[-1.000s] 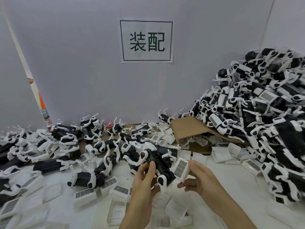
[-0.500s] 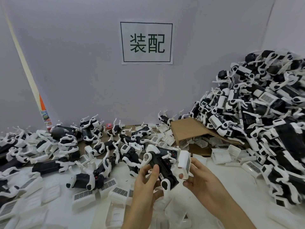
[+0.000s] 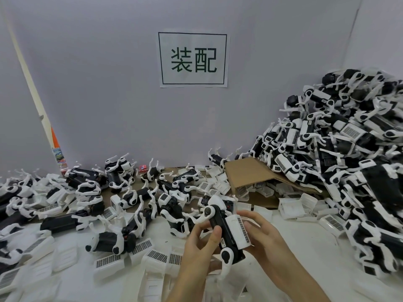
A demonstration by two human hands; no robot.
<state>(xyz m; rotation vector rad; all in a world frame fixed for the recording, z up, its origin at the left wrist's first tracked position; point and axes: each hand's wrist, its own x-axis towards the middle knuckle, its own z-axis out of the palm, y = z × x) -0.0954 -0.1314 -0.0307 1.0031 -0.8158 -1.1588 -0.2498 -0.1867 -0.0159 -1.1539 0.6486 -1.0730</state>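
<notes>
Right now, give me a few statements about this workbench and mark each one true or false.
1. The left hand grips a black toy robot dog with white legs. True.
2. The right hand rests idle on the table. False: it holds a white grille cover against the dog's body.
3. The tallest pile of toy dogs rises on the left. False: it rises on the right.
4. A paper sign with two printed characters hangs on the wall. True.
</notes>
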